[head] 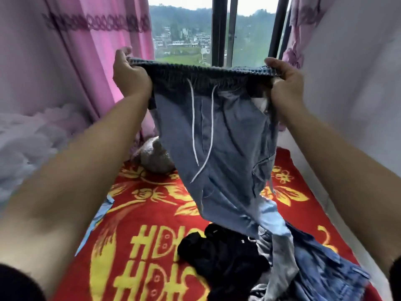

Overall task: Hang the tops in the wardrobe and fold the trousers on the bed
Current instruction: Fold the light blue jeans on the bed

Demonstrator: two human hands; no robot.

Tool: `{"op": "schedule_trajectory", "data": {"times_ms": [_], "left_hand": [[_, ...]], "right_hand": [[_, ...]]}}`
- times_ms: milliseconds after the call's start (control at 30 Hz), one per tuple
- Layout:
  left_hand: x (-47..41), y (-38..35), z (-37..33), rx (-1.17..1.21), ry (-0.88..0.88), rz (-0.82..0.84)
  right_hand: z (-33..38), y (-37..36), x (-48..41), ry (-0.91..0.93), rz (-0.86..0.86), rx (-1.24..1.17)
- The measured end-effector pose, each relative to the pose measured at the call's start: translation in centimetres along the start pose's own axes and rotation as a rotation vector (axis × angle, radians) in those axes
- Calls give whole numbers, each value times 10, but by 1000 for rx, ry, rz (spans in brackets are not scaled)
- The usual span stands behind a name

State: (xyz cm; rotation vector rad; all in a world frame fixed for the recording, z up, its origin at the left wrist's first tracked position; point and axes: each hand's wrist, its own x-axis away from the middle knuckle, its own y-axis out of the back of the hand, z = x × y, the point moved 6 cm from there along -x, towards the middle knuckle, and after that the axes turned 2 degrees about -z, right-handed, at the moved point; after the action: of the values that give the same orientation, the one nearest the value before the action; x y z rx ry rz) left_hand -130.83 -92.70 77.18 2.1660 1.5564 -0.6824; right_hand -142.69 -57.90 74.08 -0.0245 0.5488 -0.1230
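From the head camera, the left hand (pixel 130 77) and the right hand (pixel 282 83) hold a pair of blue-grey trousers (pixel 217 148) up in front of the window (pixel 217 33), each hand's fingers curled tight round one end of the elastic waistband, which is pulled out nearly straight between them. The white drawstring (pixel 202 135) hangs down the front, and the legs trail down to the bed (pixel 152 213), where their lower ends lie crumpled on the red and yellow blanket beside a black garment (pixel 221 257) and a heap of blue denim (pixel 321 268). A pink curtain (pixel 86 51) hangs to the left. This looks like the folding step: the trousers are being held out by the waist to straighten them. The next move probably calls for laying them flat on a bare part of the blanket, away from the pile, with the legs brought together before doubling them over. The wardrobe is not in view.
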Motion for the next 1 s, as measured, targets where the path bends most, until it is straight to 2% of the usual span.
{"op": "schedule_trajectory", "data": {"times_ms": [100,267,367,467,567,700,800,867,933,1000], "left_hand": [[-27,12,-18,-50,-18,-53],[-42,49,-8,-189,-164,-106],[-44,67,16,-210,-152,-75],[-54,89,44,-241,-166,-32],[-74,117,70,-242,-210,-7],[-110,152,125,-278,-81,41],[-113,180,191,-570,-54,232],[-100,193,240,-731,-13,421],[-80,203,283,-809,-1,574],[-56,205,316,-850,-96,726]], "right_hand": [[5,-29,-10,11,55,-44],[-12,-83,-17,-28,164,-46],[-21,-114,0,-78,223,-59],[-17,-140,22,-46,272,-15],[-1,-166,42,77,297,140],[3,-207,104,405,419,489],[-23,-244,145,571,569,895],[-38,-258,165,577,619,1107],[-55,-269,188,603,646,1283],[-69,-278,208,657,667,1399]]}}
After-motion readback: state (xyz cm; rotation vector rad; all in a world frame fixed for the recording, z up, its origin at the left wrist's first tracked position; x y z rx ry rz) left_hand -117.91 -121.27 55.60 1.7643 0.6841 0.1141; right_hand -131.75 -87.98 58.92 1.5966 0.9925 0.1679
